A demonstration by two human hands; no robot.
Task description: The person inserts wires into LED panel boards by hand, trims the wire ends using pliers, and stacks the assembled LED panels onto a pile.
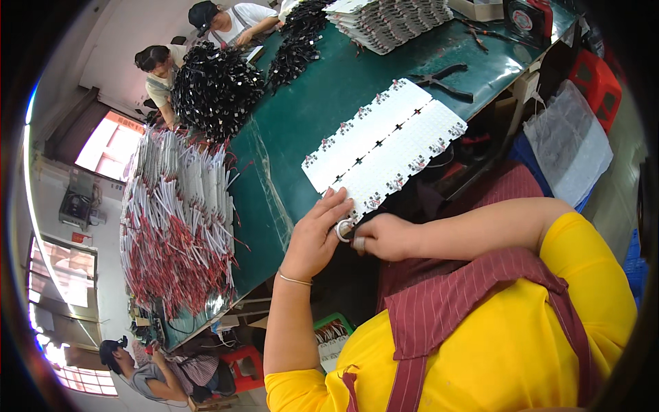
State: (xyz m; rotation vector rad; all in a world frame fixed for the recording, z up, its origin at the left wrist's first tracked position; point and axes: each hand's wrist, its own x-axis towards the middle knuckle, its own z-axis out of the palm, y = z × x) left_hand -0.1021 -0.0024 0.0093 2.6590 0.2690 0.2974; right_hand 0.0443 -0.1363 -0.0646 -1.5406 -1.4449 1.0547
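One white panel (405, 147) lies along the near edge of the worktop (295, 123), seemingly overhanging it, its long axis slanting away rightward toward pliers (435, 79), bare surface open on its left. The left hand (316, 233) lays fingers over its near end; the right hand (386, 237) curls narrow beside; I cannot tell either's grip.

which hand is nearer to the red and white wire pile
Left. The left hand, at the white board, is to the right of the wire pile; the right hand is farther right, beyond the left.
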